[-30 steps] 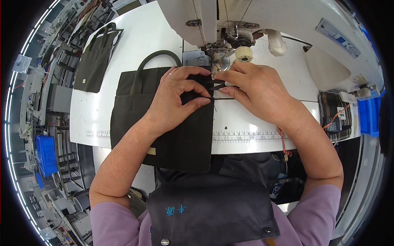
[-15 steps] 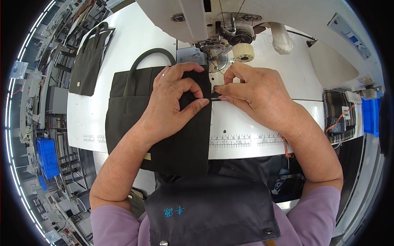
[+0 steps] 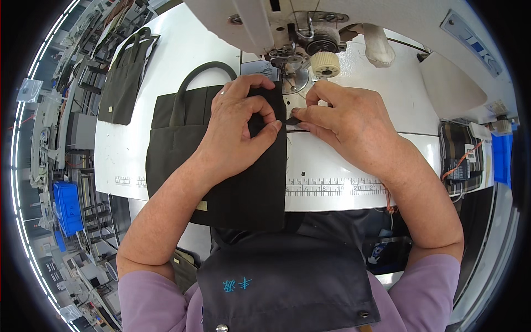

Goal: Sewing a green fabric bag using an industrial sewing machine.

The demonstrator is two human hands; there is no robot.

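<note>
A dark olive fabric bag (image 3: 238,193) with a rounded handle (image 3: 203,67) lies on the white sewing table, its lower part hanging past the front edge. My left hand (image 3: 235,122) rests on its upper right portion, with thumb and index finger pinched at the right edge and the other fingers curled toward the top corner. Just beyond that edge, my right hand (image 3: 345,119) pinches a small dark fabric tab (image 3: 292,120) between thumb and fingers. The sewing machine's needle area (image 3: 293,77) is right above both hands; the tab's join to the bag is hard to make out.
Another dark bag (image 3: 119,91) lies at the table's far left. The sewing machine head (image 3: 359,16) overhangs the back. A printed ruler strip (image 3: 332,187) runs along the front edge. Folded plaid fabric (image 3: 459,155) sits at the right; blue bins (image 3: 67,207) stand off left.
The bag's right edge has shifted slightly up toward the machine. My left thumb and index finger have drawn closer together at the edge. The right hand keeps its pinch.
</note>
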